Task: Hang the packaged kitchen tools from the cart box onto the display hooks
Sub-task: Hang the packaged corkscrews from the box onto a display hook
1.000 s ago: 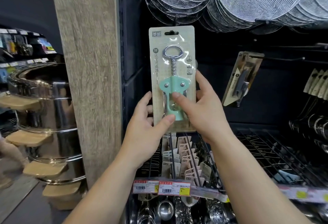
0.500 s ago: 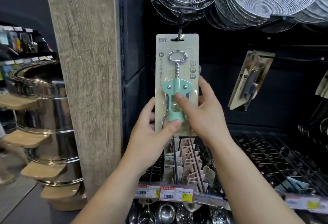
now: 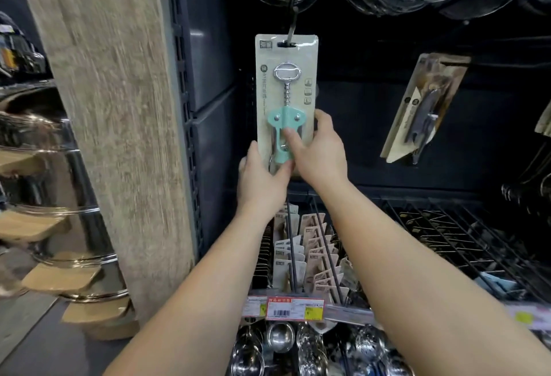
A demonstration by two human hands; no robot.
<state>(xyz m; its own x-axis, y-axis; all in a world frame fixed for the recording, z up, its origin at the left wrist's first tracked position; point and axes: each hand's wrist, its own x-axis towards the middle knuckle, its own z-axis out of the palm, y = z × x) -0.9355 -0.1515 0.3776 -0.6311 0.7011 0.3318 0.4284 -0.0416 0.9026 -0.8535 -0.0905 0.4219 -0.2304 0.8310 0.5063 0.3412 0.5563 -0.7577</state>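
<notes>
Dim shelving, motion blur (worst leftward), bowed edges.

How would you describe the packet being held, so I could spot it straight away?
Find the wooden pillar on the left; just right of it, against the dark panel, both hands hold a tall pale card whose top slot sits on a black hook. It carries a corkscrew with a mint-green body, unlike the tilted brown packet with a dark tool further right.

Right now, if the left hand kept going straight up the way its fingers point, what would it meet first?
Probably nothing new: the left hand already grips the beige carded mint-green corkscrew package; sliding up its left edge, the black display hook is next, though depth is unclear.
</notes>
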